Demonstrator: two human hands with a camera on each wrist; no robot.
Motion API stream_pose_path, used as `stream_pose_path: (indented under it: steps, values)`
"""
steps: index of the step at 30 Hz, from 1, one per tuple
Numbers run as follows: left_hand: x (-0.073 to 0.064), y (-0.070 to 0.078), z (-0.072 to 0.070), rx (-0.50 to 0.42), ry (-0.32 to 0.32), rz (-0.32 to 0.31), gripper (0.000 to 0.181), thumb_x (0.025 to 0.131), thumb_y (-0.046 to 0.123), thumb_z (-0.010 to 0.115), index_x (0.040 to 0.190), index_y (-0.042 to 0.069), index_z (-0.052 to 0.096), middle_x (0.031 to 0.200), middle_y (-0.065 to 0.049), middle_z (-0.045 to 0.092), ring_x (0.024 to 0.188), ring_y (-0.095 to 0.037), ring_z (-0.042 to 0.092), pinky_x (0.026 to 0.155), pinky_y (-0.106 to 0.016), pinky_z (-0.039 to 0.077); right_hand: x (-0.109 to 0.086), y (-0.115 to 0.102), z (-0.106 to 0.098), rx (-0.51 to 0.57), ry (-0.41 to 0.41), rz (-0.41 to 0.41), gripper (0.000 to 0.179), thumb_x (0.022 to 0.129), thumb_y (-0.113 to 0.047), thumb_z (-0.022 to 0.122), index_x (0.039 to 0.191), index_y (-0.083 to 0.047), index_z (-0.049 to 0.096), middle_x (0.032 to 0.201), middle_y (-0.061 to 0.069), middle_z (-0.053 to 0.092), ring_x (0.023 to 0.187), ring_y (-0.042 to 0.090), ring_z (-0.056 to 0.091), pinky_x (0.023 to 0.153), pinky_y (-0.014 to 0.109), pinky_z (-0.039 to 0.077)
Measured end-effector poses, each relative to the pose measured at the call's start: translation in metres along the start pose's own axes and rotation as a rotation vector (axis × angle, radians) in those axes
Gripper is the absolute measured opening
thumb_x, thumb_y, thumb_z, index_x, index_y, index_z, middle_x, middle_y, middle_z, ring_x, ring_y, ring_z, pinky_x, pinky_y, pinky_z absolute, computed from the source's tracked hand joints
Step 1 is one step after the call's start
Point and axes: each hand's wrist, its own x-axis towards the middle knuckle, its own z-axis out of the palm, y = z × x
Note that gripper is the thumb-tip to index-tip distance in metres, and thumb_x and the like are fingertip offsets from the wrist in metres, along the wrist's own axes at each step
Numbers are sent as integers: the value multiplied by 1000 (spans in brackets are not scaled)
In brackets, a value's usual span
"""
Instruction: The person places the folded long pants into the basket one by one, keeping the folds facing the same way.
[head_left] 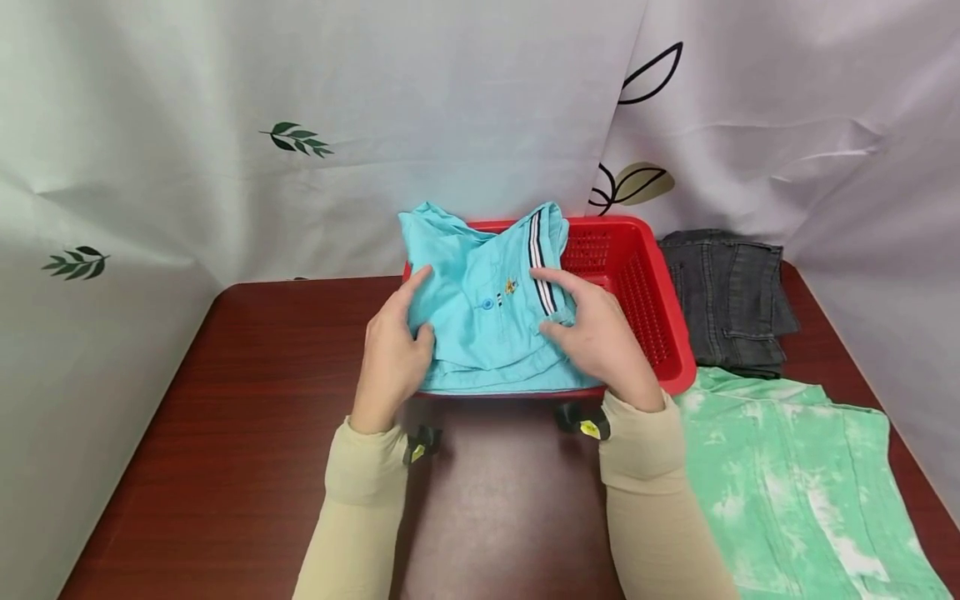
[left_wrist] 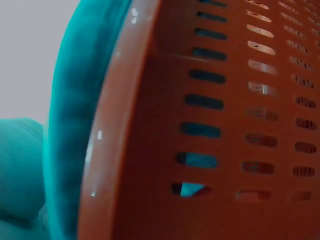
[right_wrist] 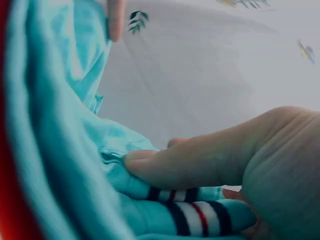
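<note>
A folded turquoise garment with a dark-and-white striped band, a blue button and a small embroidered figure lies over the left part of a red plastic basket. At the garment's left edge is my left hand, its thumb and index finger spread apart. My right hand rests on the striped right side, index finger nearly straight. In the right wrist view, its thumb touches the fabric near the striped edges. The left wrist view shows the basket's slotted wall, with turquoise cloth over its rim; the left hand is hidden there.
Folded dark grey jeans lie right of the basket. A green-and-white tie-dye garment is spread in front of them. The brown table meets a white patterned curtain at its back and sides.
</note>
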Motion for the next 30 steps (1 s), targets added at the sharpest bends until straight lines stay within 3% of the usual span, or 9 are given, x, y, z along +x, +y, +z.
stream_pose_path:
  steps: [10, 19, 30]
  values:
    - [0, 6, 8, 23, -19, -12, 66, 91, -6, 58, 153, 16, 45, 150, -10, 49, 135, -30, 48, 108, -48, 42, -1, -4, 3, -89, -3, 39, 66, 87, -6, 74, 148, -19, 52, 147, 13, 49, 127, 33, 47, 89, 51, 55]
    - [3, 10, 14, 110, -124, -11, 69, 91, -4, 61, 155, 11, 40, 144, -15, 52, 131, -30, 50, 107, -47, 43, -1, -2, 3, -141, -15, 83, 66, 88, -5, 72, 149, -16, 50, 148, 13, 49, 122, 32, 49, 89, 50, 55]
    - [5, 11, 26, 197, -184, -44, 72, 89, -1, 65, 155, 10, 38, 141, -17, 53, 127, -32, 52, 105, -47, 46, 1, 1, 4, -222, -51, 126, 66, 89, -4, 70, 150, -16, 49, 146, 15, 50, 118, 33, 50, 94, 51, 52]
